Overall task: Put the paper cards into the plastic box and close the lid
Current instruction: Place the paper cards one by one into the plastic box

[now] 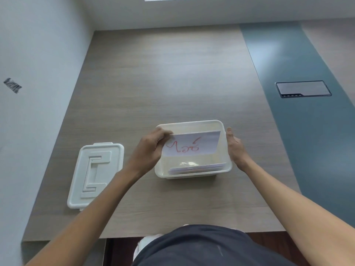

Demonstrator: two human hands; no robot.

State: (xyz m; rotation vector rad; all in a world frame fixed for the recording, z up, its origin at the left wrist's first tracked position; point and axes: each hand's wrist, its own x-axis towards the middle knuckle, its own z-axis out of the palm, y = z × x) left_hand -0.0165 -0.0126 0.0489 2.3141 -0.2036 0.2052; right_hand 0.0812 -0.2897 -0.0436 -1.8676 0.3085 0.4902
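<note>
A translucent white rectangular plastic box (193, 150) is set on a light wood-grain table (163, 83), open at the top, roughly at the middle of the near half of the table. All places below are given relative to this box.

A white paper card with red handwriting (191, 144) is held tilted above the box opening, its lower edge inside the box, its upper edge near the far wall of the box. The card's left end is pinched by the left hand (148, 148), thumb on the front face and fingers behind; the hand overlaps the box's left rim. So the left hand is closed on the card.

The right hand (235, 148) is placed against the outside of the box's right wall, fingers extended and palm turned toward the box. Contact with the rim appears likely, but a firm hold cannot be told; the hand is spread, not clenched.

A stack of more white paper cards (197, 167) is seen lying flat at the bottom of the box, toward its near wall. Edges are blurred through the plastic; a count cannot be given.

A white rectangular plastic lid with a raised handle pattern (95, 174) is laid flat on the table well to the left of the box, apart from it, nearer the table's left edge.

A dark grey-blue strip (299, 60) with a dark rectangular inset panel (303, 88) is seen to the right of and beyond the box.
</note>
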